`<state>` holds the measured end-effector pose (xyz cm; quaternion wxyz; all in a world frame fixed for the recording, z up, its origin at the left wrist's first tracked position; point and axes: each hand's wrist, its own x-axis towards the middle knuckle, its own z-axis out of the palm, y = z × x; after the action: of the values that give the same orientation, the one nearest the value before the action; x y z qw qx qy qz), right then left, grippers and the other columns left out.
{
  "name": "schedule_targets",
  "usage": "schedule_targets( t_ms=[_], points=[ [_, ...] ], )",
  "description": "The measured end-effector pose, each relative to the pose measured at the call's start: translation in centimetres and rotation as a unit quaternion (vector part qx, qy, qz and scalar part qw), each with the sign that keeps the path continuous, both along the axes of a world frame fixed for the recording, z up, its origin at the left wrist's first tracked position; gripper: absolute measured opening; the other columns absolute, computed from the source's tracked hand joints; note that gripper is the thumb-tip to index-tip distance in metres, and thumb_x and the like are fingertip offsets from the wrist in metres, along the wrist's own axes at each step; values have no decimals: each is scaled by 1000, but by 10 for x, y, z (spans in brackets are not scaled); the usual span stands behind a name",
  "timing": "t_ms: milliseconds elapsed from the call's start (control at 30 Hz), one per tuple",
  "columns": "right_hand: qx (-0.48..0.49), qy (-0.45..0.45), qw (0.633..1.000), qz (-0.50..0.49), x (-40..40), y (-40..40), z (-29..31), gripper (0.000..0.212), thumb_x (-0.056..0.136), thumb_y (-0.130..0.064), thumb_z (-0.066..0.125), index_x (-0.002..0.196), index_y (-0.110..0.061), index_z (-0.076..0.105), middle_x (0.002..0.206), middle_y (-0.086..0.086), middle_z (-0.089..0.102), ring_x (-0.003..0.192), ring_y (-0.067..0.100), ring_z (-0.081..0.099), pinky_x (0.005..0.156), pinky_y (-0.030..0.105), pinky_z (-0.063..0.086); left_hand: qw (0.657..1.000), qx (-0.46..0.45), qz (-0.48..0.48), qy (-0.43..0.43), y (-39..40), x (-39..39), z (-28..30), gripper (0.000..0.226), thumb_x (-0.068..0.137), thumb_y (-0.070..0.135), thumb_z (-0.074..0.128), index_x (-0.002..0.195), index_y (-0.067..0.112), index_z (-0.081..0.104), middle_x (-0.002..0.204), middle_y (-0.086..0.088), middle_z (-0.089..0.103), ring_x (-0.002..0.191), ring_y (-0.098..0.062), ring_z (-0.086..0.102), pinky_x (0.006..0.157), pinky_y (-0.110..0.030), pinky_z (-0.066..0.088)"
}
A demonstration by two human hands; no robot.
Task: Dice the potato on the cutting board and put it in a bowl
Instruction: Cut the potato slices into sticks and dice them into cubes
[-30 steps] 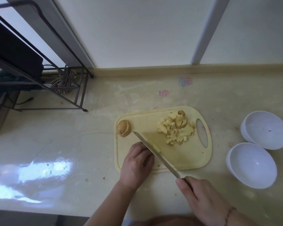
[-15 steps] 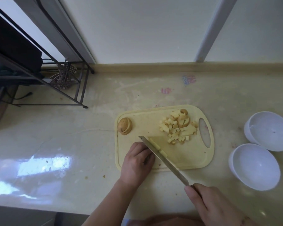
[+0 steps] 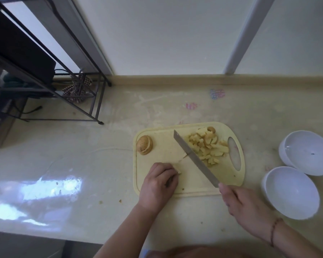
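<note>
A pale yellow cutting board lies on the counter. Several diced potato pieces are heaped at its right side. A brown potato end sits at its left edge. My right hand grips the handle of a knife, whose blade lies diagonally against the left side of the dice pile. My left hand is curled over a pale potato piece at the board's near left; most of that piece is hidden. Two white bowls stand to the right, one nearer, one farther.
A black wire rack with a checked cloth stands at the back left, next to dark appliances. The wall and its ledge run along the back. Small crumbs lie on the glossy counter near its front edge.
The knife has swung away from my left hand, rightward and farther back, up against the diced pile. My left hand stays on the board, curled over the remaining potato piece.
</note>
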<state>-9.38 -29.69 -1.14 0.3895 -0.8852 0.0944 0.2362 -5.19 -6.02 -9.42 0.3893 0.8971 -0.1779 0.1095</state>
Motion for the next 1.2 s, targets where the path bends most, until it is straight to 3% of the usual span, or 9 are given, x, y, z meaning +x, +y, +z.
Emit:
schedule_targets(
  t_ms=[167, 300, 467, 800, 933, 1067, 1133, 1200],
  points=[
    [-14, 49, 998, 31, 6, 3, 10, 61, 79, -70, 16, 61, -18, 40, 54, -1, 45, 49, 9, 42, 61, 31, 42, 998, 19, 41, 32, 2, -1, 4, 30, 78, 18, 84, 104, 8, 74, 108, -2, 64, 102, -15, 57, 90, -24, 49],
    [-18, 63, 997, 46, 14, 9, 15, 54, 93, -60, 21, 61, -20, 37, 57, -4, 41, 54, 12, 41, 58, 29, 36, 998, 46, 26, 36, 2, 0, 6, 23, 81, 20, 81, 100, 8, 75, 101, -1, 68, 93, -14, 62, 80, -27, 54],
    [-18, 62, 997, 50, 20, 10, 19, 56, 96, -59, 20, 69, -17, 44, 64, -1, 47, 56, 12, 43, 54, 24, 32, 996, 46, 43, 65, -20, 21, 13, 22, 80, 14, 83, 100, 11, 76, 99, 1, 71, 89, -15, 66, 78, -29, 57],
    [-2, 13, 1000, 2, -6, 20, 2, 54, 96, -59, 29, 60, -21, 44, 56, -4, 50, 52, 6, 48, 51, 21, 35, 992, 25, 65, 104, -41, 37, 16, 18, 80, 9, 76, 98, 12, 76, 99, 3, 68, 84, -15, 65, 72, -28, 55],
    [14, -15, 1000, -11, -12, 21, 6, 55, 89, -65, 28, 59, -22, 42, 53, -4, 46, 50, 6, 45, 51, 21, 35, 983, -13, 110, 147, -51, 39, 23, 9, 81, 7, 74, 89, 11, 73, 86, 9, 61, 75, -10, 60, 68, -27, 51],
    [12, -30, 999, -17, -10, 25, 16, 55, 87, -69, 28, 61, -23, 45, 52, -6, 48, 48, 5, 45, 51, 20, 37, 973, -48, 129, 188, -36, 31, 36, 26, 84, -3, 65, 101, 16, 70, 101, 7, 63, 83, -3, 60, 74, -19, 52],
    [-37, -37, 999, 8, -6, 27, 22, 55, 87, -72, 26, 66, -25, 47, 57, -5, 54, 50, 6, 51, 49, 21, 39, 967, -90, 181, 157, -18, 22, 50, 39, 85, -10, 59, 103, 24, 63, 107, 7, 60, 88, -2, 59, 73, -11, 47],
    [-112, -46, 991, 50, -3, 29, 28, 53, 87, -75, 21, 69, -29, 43, 63, -6, 56, 55, 5, 52, 48, 22, 37, 962, -134, 227, 71, 0, 17, 63, 36, 83, -8, 55, 102, 22, 59, 106, 7, 54, 96, -6, 56, 80, -13, 44]
  ],
)
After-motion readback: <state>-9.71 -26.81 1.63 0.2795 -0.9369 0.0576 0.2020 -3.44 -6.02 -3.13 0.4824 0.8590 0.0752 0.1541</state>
